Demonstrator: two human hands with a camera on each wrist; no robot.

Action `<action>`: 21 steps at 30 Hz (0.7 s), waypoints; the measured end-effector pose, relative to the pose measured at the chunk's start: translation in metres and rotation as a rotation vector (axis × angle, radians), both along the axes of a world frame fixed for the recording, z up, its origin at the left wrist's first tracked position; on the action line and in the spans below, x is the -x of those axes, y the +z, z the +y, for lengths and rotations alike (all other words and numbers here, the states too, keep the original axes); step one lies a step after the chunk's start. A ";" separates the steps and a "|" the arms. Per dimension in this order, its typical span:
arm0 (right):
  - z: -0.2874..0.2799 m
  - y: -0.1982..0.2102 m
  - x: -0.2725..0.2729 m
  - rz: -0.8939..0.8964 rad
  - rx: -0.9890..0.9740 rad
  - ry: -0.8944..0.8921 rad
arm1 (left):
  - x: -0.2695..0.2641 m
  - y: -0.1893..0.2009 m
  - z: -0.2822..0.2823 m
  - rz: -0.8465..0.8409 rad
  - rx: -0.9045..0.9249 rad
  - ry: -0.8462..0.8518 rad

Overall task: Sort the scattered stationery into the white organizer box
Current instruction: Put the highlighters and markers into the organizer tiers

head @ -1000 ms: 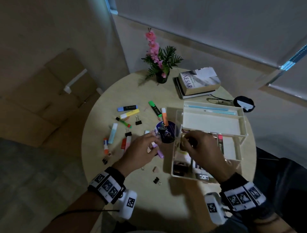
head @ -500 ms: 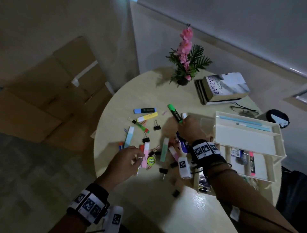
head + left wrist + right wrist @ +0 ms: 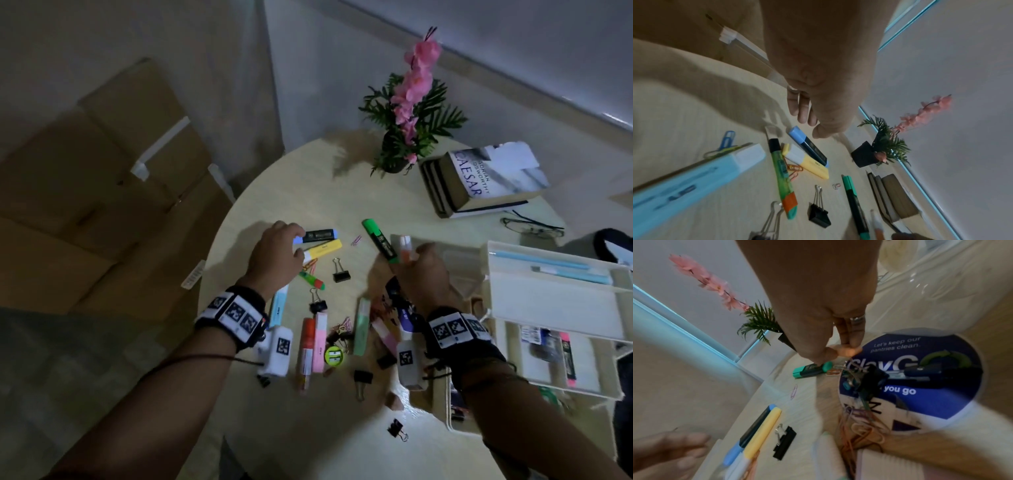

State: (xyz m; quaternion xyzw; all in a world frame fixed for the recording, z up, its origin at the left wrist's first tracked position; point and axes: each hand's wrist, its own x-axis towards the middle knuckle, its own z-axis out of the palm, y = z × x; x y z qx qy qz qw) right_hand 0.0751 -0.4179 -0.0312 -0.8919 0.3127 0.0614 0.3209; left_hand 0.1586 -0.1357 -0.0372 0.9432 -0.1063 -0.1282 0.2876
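My right hand [image 3: 423,274] pinches the orange highlighter [image 3: 405,247] just left of the white organizer box [image 3: 551,298]; my left hand [image 3: 275,255], fingers loose and ungripping, hovers over the blue highlighter [image 3: 318,235], farther left.

Nine highlighters [image 3: 322,249] lie on the table [image 3: 308,192], one more in the organizer [image 3: 555,303]. One thin green pen [image 3: 311,279]; two blue pens [image 3: 548,264] in the organizer. Six black clips [image 3: 340,274] (the dimmer ones are hard to be sure of). One sharpener [image 3: 334,354], one plant [image 3: 411,113], one pair of glasses [image 3: 532,228].
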 end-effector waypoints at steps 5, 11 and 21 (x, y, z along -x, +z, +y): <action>-0.005 0.008 -0.004 -0.212 -0.370 -0.221 | -0.031 -0.025 -0.016 -0.029 -0.127 -0.029; -0.013 -0.003 0.003 -0.248 -0.672 -0.276 | -0.043 -0.040 -0.018 -0.012 -0.208 -0.093; -0.004 -0.017 -0.029 -0.013 -0.042 0.032 | -0.021 -0.007 0.003 -0.051 0.017 -0.003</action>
